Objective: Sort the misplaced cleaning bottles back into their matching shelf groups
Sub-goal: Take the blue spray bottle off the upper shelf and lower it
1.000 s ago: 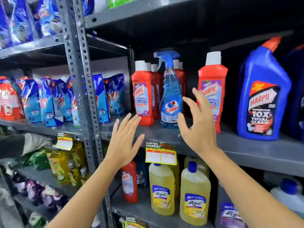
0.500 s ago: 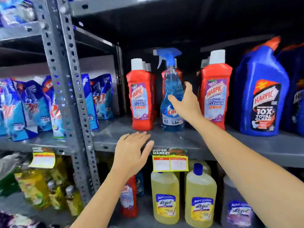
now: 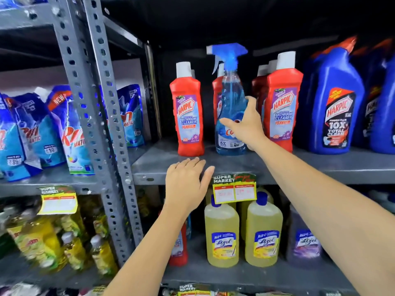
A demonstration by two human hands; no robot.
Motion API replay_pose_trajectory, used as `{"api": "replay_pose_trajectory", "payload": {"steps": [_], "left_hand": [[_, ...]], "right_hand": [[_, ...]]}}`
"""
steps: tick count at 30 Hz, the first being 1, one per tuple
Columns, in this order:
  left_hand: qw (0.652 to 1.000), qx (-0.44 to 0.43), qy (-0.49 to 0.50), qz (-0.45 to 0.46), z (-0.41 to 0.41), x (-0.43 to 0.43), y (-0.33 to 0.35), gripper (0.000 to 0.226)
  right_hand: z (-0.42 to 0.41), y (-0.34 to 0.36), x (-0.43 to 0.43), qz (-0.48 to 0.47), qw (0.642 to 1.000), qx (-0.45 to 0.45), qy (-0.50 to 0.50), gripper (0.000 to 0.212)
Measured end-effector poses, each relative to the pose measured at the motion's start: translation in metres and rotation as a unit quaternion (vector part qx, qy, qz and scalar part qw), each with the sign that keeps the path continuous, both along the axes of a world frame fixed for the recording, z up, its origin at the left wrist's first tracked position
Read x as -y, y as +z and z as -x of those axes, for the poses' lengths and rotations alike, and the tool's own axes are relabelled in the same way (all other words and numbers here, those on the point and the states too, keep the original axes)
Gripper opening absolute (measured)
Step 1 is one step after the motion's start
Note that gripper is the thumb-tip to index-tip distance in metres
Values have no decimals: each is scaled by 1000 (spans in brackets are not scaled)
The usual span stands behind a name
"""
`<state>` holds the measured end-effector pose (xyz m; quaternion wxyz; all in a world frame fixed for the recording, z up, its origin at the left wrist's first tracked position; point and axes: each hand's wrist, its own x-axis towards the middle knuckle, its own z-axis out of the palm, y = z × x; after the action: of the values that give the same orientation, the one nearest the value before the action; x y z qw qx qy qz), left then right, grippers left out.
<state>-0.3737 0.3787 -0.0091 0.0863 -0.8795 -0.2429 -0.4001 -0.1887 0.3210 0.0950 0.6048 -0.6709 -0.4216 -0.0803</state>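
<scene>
1. The left hand (image 3: 188, 184) lies palm-down with its fingers spread flat on the front lip of the grey metal shelf (image 3: 320, 167), below and to the left of the right hand's grip; its grip is apart and holds nothing.
2. The right hand (image 3: 245, 127) reaches up and forward with the arm almost straight. Its grip is wrapping the lower body of the blue Colin spray bottle (image 3: 229, 107), thumb across the label front and fingers round the right side; whether it is fully clamped I cannot tell.
3. The spray bottle stands upright on the shelf among the red Harpic bathroom cleaner bottles (image 3: 189, 116). One red bottle is just left of the grip, one just right of it, and one directly behind the sprayer. More white caps show behind these, so the full count is unclear.
4. Far left of the grip, about five blue Rin Matic detergent pouches (image 3: 70, 135) stand on the neighbouring shelf.
5. Right of the grip stands one blue Harpic toilet cleaner bottle (image 3: 335, 103), with at least one more cut by the frame edge.
6. Below the grip are two yellow Lizol bottles (image 3: 222, 231) in front, and a yellow price tag (image 3: 235, 192) on the shelf lip.
7. Half a second ago the left hand lay on the same lip and the right hand was already touching the sprayer; the thumb now reaches further across its label.
</scene>
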Motion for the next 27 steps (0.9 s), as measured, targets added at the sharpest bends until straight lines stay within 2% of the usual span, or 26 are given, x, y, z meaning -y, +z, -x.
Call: {"api": "replay_pose_trajectory", "payload": {"steps": [4, 9, 12, 16, 19, 23, 25, 27], "left_hand": [[1000, -1, 10, -15, 0, -1, -1, 54], [999, 21, -31, -26, 8, -2, -17, 53], [995, 19, -84, -46, 21, -7, -38, 53], [993, 3, -109, -37, 47, -9, -91, 53], [993, -50, -104, 13, 67, -7, -158, 51], [971, -197, -85, 104, 87, -2, -238, 53], [950, -263, -74, 149, 93, -5, -266, 56], [933, -323, -57, 150, 98, -9, -284, 57]], "right_hand": [[14, -10, 21, -70, 997, 25, -3, 76], [43, -5, 70, -185, 981, 40, 41, 68], [64, -14, 102, -196, 977, 57, 62, 66], [92, -64, 135, -167, 979, 26, 114, 60], [104, -126, 143, -131, 983, -27, 123, 70], [115, -216, 134, -53, 990, -76, 102, 84], [115, -258, 123, -15, 988, -117, 96, 81], [114, -291, 108, 10, 985, -152, 80, 74]]}}
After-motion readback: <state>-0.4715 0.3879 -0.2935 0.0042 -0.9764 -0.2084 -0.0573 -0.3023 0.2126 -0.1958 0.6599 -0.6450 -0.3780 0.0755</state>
